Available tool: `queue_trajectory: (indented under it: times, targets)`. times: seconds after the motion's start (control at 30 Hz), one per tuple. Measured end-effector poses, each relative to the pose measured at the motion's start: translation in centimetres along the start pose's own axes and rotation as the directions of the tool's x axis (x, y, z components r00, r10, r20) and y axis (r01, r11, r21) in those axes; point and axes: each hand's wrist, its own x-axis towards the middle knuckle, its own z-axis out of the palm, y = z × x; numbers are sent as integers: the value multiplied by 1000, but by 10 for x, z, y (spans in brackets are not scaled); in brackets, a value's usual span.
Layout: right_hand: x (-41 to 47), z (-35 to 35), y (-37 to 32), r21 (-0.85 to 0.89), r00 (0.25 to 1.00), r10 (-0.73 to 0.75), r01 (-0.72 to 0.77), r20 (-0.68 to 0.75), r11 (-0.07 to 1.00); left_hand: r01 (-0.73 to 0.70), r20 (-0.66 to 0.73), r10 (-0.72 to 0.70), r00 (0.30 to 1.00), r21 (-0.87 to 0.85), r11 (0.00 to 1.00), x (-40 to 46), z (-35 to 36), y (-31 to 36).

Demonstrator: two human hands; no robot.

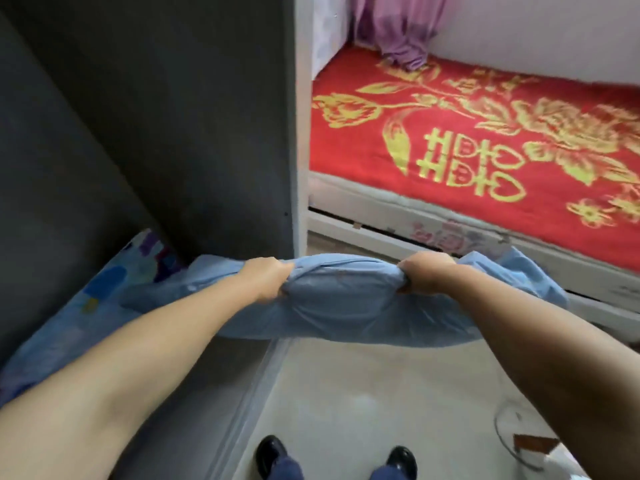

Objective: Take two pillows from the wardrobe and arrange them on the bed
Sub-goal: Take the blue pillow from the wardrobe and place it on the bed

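A light blue pillow (341, 306) hangs in front of me above the floor, gripped along its top edge by both hands. My left hand (266, 277) clutches its left part and my right hand (424, 273) its right part. The bed (485, 143), covered by a red blanket with gold flowers, lies ahead to the right. The dark grey wardrobe (173, 116) stands on my left, and a second blue patterned pillow (104, 296) lies low inside it, partly hidden by my left arm.
A white bed post (302, 133) stands between wardrobe and bed. Purple cloth (401, 29) hangs at the bed's far end. Pale floor (363, 393) stretches below, with my dark shoes (273, 452) on it and a clear bowl-like object (519, 441) at lower right.
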Motion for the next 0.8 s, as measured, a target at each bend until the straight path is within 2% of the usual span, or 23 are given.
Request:
queue_trajectory:
  times: [0.3,0.43,0.63,0.8]
  targets:
    - [-104,65,224,156,970,227,-211,-89,965,-226,-68,236,969,129,965,79,-111,221]
    - [-137,81,305,179,944,299,-273,-141,945,-256,-87,276,957,191,948,114,-149,298]
    - [-131,72,370,188,918,365,-335,-156,923,-309,-122,344,931,241,920,170,-190,334]
    - [-82,48,416,154,914,358,-333,-192,930,-273,-137,316,939,263,925,238,-224,333]
